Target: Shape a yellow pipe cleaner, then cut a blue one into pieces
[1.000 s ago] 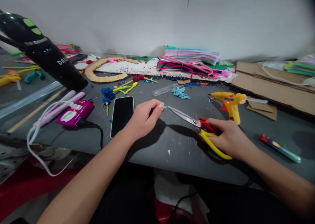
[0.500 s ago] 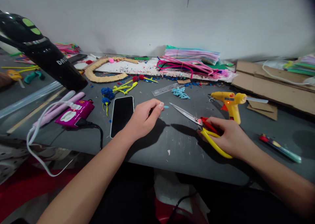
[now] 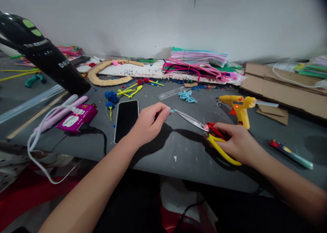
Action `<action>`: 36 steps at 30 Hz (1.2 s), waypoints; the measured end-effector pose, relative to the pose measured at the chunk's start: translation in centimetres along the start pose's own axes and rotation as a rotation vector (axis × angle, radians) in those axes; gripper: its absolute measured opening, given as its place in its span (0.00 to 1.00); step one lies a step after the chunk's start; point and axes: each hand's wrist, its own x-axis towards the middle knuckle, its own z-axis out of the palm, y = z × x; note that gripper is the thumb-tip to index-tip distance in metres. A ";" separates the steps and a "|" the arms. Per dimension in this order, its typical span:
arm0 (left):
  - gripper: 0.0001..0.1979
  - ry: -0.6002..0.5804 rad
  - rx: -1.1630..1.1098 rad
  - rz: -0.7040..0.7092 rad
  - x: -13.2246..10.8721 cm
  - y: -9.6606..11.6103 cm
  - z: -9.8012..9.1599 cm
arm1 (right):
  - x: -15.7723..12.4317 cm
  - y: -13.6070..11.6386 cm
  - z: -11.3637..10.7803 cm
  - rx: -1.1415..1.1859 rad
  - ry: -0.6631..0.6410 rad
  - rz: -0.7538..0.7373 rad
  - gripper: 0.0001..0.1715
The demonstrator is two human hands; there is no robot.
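Note:
Between thumb and fingertips, my left hand (image 3: pixel 152 121) pinches a small light-blue piece (image 3: pixel 172 111), which looks like a short length of pipe cleaner. My right hand (image 3: pixel 236 141) grips scissors (image 3: pixel 195 121) with one red and one yellow handle. The blade tips point left and meet the end of the light-blue piece. A small pile of similar light-blue pieces (image 3: pixel 187 96) lies just beyond the scissors. Under my left wrist, a phone (image 3: pixel 126 118) lies with a dark screen.
A yellow glue gun (image 3: pixel 237 105) and a cutter knife (image 3: pixel 291 154) lie on the right. At left are a purple power strip (image 3: pixel 78 118) with cables and a black vacuum (image 3: pixel 53 59). Pipe-cleaner bundles (image 3: pixel 199 59) and cardboard (image 3: pixel 283 86) line the wall.
The scissors have shifted slightly left, and their tips have come onto the light-blue piece with the blades closer together. At far left, another person's hand with something orange has left the view.

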 end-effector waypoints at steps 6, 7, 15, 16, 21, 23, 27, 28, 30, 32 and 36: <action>0.14 0.000 0.005 -0.002 0.0 0.0 0.0 | 0.1 0.1 0.1 -0.015 0.006 -0.008 0.12; 0.13 0.001 0.005 -0.002 0.0 0.0 0.0 | 0.1 0.1 0.0 -0.016 0.005 -0.010 0.12; 0.14 0.008 -0.001 0.000 -0.1 -0.1 0.0 | 0.1 -0.1 0.0 0.040 0.019 0.041 0.16; 0.14 0.008 -0.002 0.000 -0.1 -0.1 0.0 | 0.1 -0.2 0.0 0.053 0.021 0.049 0.16; 0.16 0.000 0.004 0.005 -0.1 -0.1 0.0 | 0.0 -0.3 -0.1 0.078 0.012 0.059 0.16; 0.16 -0.006 0.003 0.004 0.0 0.0 -0.1 | 0.0 -0.2 -0.1 0.076 0.005 0.047 0.15; 0.17 -0.017 0.005 0.009 0.0 0.0 -0.1 | -0.1 0.0 -0.1 0.050 -0.004 0.021 0.12; 0.16 -0.017 0.004 0.010 0.0 0.0 -0.2 | -0.1 0.1 -0.1 0.044 -0.004 0.020 0.11; 0.16 -0.019 0.001 0.011 0.0 0.0 -0.2 | 0.0 0.1 -0.1 0.034 -0.007 0.016 0.11; 0.16 -0.019 -0.001 0.011 0.0 0.0 -0.1 | 0.0 0.1 -0.1 0.026 -0.008 0.013 0.11; 0.16 -0.020 -0.001 0.013 0.0 0.0 -0.1 | 0.0 0.0 0.0 0.017 -0.015 0.010 0.10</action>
